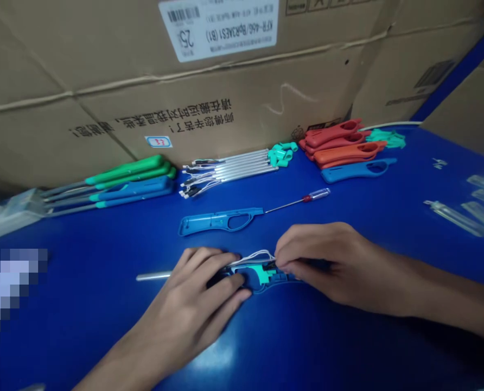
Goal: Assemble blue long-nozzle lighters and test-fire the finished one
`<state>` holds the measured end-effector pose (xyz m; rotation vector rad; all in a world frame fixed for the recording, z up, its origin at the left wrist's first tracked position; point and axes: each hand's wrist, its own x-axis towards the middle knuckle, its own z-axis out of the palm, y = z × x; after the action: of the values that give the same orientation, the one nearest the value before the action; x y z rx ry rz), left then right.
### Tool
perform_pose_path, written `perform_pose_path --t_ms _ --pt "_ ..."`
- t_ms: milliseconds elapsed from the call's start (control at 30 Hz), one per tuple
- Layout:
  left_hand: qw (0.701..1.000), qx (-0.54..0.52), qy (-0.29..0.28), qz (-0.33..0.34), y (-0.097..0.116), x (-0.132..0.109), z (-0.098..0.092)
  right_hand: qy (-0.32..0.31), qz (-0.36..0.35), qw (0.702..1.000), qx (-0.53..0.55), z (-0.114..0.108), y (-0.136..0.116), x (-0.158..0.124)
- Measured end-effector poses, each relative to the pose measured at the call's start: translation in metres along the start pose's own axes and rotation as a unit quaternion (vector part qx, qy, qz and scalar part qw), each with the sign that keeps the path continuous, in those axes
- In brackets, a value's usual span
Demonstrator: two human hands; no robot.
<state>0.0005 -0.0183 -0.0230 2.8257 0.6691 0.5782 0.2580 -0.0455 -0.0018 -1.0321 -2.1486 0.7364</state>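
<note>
A blue lighter half-shell with a teal trigger piece, white wires and a metal tube sticking out to the left lies on the blue table. My left hand presses flat on its left part, fingers stretched over it. My right hand pinches the white wires at the shell's right part, fingers closed together. A second blue half-shell lies just behind, apart from both hands.
A small screwdriver with red and clear handle lies behind the shell. Further back are metal tubes with wires, teal parts, red and blue shells, finished green and blue lighters. A cardboard box walls the back. Clear bags lie right.
</note>
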Motion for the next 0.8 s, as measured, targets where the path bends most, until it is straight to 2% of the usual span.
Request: perform_pose_path --t_ms 233,400,600,700,800 --pt "1.0 -0.007 0.006 -0.022 -0.011 -0.003 -0.006 0.003 -0.022 0.998 -0.051 0.016 0.005 0.0" --pt "1.0 -0.015 0.009 -0.019 -0.015 -0.005 -0.006 0.021 -0.047 0.998 -0.036 0.025 0.013 0.001" --pt "0.995 -0.017 0.021 -0.101 -0.004 -0.006 -0.006 0.029 -0.06 0.997 -0.032 0.026 0.01 0.001" --pt "0.994 0.02 -0.015 -0.106 0.003 0.002 -0.01 0.001 -0.059 0.998 -0.037 0.023 0.008 0.001" --pt "0.992 0.01 -0.081 -0.093 0.005 0.013 -0.015 -0.006 -0.068 0.997 -0.039 0.021 0.008 0.001"
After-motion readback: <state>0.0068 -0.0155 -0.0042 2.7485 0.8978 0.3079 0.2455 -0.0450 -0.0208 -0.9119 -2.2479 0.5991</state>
